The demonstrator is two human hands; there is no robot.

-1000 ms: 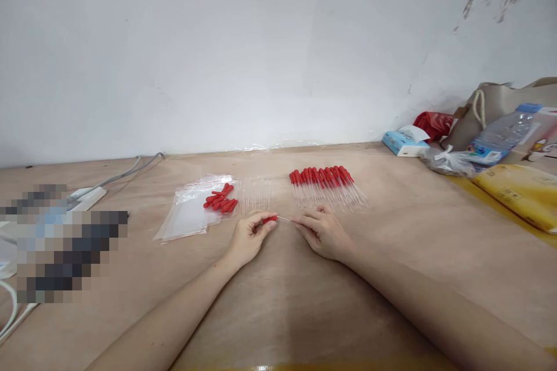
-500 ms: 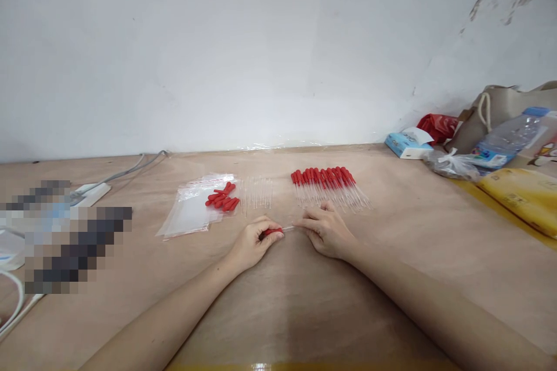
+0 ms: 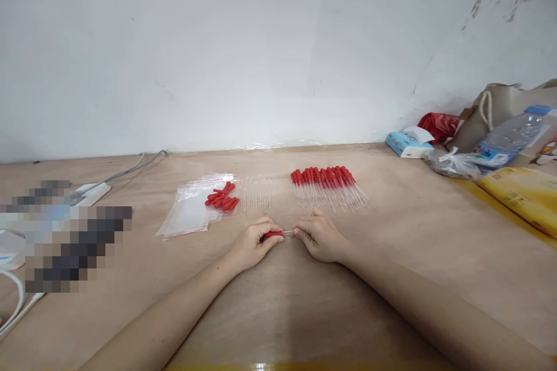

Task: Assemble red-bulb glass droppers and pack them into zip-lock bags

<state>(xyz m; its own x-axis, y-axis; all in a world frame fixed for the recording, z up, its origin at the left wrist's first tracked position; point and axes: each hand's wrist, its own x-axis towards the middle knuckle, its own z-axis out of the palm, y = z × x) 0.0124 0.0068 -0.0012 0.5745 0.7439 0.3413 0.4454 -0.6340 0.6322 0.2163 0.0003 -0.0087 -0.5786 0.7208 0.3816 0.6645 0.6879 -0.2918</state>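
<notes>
My left hand [image 3: 260, 239] is closed around a red rubber dropper bulb [image 3: 274, 234]. A thin clear glass tube [image 3: 287, 233] runs from the bulb's end to my right hand [image 3: 319, 236], whose thumb and fingers pinch it; the tube's far part is hidden there. Beyond the right hand lies a row of droppers [image 3: 324, 177] with red bulbs, tips toward me. Bare glass tubes [image 3: 257, 192] lie side by side beyond the left hand. Loose red bulbs [image 3: 223, 197] are piled on clear plastic bags [image 3: 187, 208].
On the right are a blue tissue pack [image 3: 409, 144], a tied plastic bag [image 3: 455, 163], a plastic bottle [image 3: 509, 136] and a yellow package [image 3: 522, 197]. A grey cable [image 3: 126, 171] and power strip [image 3: 91, 194] lie on the left, beside blurred-out items. A wall bounds the table behind.
My right hand has drawn slightly toward me, and its fingers have closed around the glass tube. My left hand stays in place on the red bulb.
</notes>
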